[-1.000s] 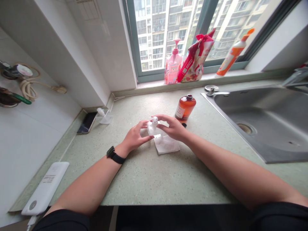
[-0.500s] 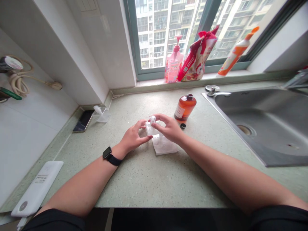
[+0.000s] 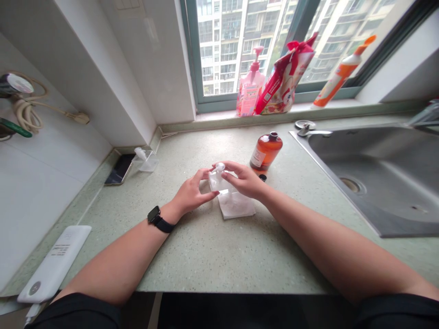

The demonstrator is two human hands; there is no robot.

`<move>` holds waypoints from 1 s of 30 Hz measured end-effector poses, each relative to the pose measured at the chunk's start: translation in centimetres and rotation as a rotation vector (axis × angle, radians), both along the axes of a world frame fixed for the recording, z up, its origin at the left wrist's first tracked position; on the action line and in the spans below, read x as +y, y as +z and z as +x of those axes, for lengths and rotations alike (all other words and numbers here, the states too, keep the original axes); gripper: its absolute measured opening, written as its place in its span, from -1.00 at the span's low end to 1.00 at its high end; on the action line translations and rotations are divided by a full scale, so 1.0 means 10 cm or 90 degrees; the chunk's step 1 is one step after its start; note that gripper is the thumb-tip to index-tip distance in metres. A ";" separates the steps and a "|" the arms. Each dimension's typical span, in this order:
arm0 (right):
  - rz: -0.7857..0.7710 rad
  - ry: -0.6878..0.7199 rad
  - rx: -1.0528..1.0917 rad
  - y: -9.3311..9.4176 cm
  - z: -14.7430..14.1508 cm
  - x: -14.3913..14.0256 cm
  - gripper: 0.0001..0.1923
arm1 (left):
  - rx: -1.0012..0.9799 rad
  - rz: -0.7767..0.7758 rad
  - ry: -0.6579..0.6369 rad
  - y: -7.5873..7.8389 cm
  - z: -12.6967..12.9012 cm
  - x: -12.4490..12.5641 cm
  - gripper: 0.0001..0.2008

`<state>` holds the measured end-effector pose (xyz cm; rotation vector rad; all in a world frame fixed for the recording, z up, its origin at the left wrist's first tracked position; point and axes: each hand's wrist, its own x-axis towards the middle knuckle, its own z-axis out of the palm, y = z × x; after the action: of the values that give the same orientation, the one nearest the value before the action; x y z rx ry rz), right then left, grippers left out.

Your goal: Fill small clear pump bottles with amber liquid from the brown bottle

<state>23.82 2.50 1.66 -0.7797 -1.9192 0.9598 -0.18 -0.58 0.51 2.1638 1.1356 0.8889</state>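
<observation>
Left hand (image 3: 187,195) and right hand (image 3: 247,180) on a clear pump bottle (image 3: 214,183), mid-desk (image 3: 206,256).
At far left, a phone (image 3: 119,170) lies beside a second clear dispenser (image 3: 147,163); the left hand's fingers grip the pump bottle's side, thumb at its front edge; the right hand's fingers close around its white pump (image 3: 220,167); a folded tissue (image 3: 238,209) lies just in front; beyond the right wrist sit a black cap (image 3: 263,177) and an uncapped amber bottle (image 3: 267,150).
</observation>
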 end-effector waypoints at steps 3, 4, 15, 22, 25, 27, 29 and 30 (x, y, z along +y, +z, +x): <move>-0.016 0.008 0.013 -0.01 0.00 0.01 -0.68 | 0.007 0.026 0.003 -0.01 0.01 0.00 -0.31; -0.018 0.000 0.021 -0.02 0.00 0.01 -0.67 | 0.008 0.044 0.005 -0.01 0.01 0.00 -0.31; -0.092 -0.145 0.165 -0.05 0.06 -0.10 -0.52 | -0.005 0.120 0.023 -0.02 -0.01 -0.04 -0.25; -0.136 -0.249 0.283 -0.15 0.12 -0.03 -0.56 | -0.014 0.098 0.018 -0.04 -0.01 -0.03 -0.21; -0.101 -0.205 0.234 -0.14 0.08 -0.08 -0.51 | -0.016 0.088 0.013 -0.03 -0.01 -0.04 -0.21; -0.069 -0.158 0.189 -0.13 0.06 -0.13 -0.45 | -0.017 0.082 0.009 -0.02 -0.01 -0.05 -0.22; -0.055 -0.102 0.158 -0.12 0.03 -0.19 -0.36 | -0.020 0.078 0.007 -0.01 -0.01 -0.05 -0.22; -0.059 -0.079 0.148 -0.12 0.01 -0.21 -0.32 | -0.023 0.078 0.006 -0.01 -0.01 -0.04 -0.22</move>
<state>23.93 0.43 0.46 -0.7946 -1.6180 1.0214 -0.23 -1.03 0.45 2.2318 1.1001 1.0212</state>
